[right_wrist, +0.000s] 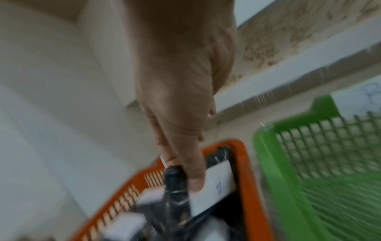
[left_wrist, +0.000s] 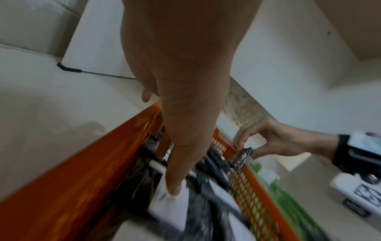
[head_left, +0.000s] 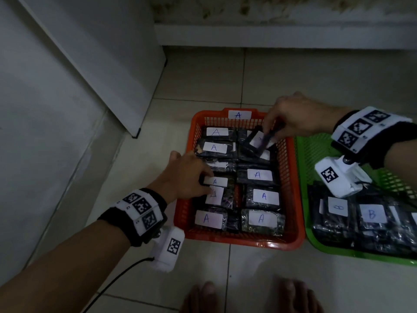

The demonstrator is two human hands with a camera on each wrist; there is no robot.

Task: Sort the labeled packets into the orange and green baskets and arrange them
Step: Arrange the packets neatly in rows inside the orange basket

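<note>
The orange basket [head_left: 243,241] marked "A" holds several dark packets with white "A" labels. My left hand [head_left: 206,184] reaches into its left side, straight fingers pressing on one A packet [head_left: 215,181]; the left wrist view shows a fingertip [left_wrist: 175,187] on that packet's white label [left_wrist: 171,207]. My right hand [head_left: 269,129] pinches a tilted packet [head_left: 257,141] at the far right corner of the basket, its near end still resting on other packets. In the right wrist view its fingers [right_wrist: 193,184] grip this packet's top edge beside its label [right_wrist: 216,184]. The green basket [head_left: 316,245] on the right holds B packets [head_left: 370,214].
A white cabinet [head_left: 90,64] stands on the left and a wall with a skirting [head_left: 270,35] runs behind the baskets. The baskets sit side by side on pale floor tiles [head_left: 259,267]. Bare feet [head_left: 203,297] show at the bottom edge.
</note>
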